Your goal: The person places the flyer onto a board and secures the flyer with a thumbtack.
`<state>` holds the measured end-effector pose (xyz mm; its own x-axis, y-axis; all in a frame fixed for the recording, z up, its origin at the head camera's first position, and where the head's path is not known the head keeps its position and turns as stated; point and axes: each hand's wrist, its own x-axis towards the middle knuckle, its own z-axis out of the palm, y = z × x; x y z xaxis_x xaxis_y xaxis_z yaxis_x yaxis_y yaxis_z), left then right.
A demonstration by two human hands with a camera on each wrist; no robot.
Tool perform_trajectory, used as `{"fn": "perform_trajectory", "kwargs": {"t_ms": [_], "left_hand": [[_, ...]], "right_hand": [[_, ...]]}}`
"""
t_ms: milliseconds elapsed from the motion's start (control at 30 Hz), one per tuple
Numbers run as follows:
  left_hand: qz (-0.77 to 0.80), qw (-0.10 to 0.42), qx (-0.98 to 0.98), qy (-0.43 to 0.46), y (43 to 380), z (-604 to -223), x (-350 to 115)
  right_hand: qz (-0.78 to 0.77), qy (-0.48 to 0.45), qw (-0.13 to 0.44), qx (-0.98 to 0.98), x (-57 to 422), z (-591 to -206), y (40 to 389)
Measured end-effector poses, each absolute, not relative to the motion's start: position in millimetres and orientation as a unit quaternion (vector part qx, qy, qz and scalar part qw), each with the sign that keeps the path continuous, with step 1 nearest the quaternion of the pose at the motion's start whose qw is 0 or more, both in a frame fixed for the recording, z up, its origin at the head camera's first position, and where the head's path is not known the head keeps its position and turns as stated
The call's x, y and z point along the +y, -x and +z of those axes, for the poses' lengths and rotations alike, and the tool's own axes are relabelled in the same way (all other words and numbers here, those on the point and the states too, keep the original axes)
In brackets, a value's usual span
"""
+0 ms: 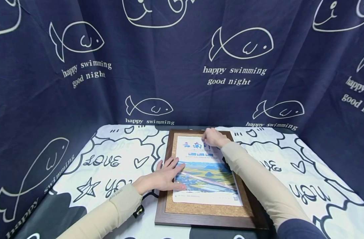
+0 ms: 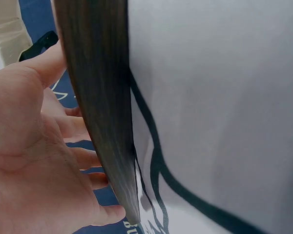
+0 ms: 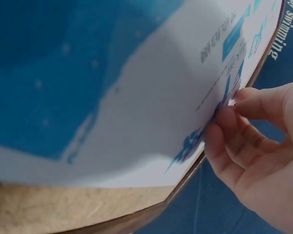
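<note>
A poster (image 1: 209,179) with blue Chinese lettering and a painted landscape lies on a cork board (image 1: 206,209) in a dark brown wooden frame (image 1: 200,221). My left hand (image 1: 162,176) rests spread over the left side of the frame, its fingertips on the poster's edge. In the left wrist view, its fingers reach past the frame's side (image 2: 97,97). At the poster's top right, my right hand (image 1: 214,136) has thumb and fingertips drawn together against the paper. They pinch a small whitish thing (image 3: 232,102), mostly hidden; I cannot tell its kind.
A white cloth (image 1: 110,166) with black cartoon lettering covers the table under the frame. Behind it hangs a dark blue curtain (image 1: 182,66) printed with fish. A small black device (image 1: 138,211) with a cable sits at my left wrist.
</note>
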<state>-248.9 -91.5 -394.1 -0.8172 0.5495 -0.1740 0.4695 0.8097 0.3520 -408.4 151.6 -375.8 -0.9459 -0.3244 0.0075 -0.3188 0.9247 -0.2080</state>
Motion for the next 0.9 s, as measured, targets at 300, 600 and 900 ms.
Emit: {"fn": "perform_trajectory", "kwargs": {"t_ms": [300, 600, 900], "left_hand": [[0.134, 0.132, 0.945, -0.268, 254, -392, -92], [0.116, 0.105, 0.947, -0.281, 263, -380, -92], [0.17, -0.081, 0.954, -0.235, 286, -363, -113]], "right_hand": [[-0.107, 0.172, 0.075, 0.976, 151, -365, 409], [-0.211, 0.234, 0.048, 0.948, 154, -345, 388], [-0.165, 0.307, -0.215, 0.912, 177, -310, 347]]}}
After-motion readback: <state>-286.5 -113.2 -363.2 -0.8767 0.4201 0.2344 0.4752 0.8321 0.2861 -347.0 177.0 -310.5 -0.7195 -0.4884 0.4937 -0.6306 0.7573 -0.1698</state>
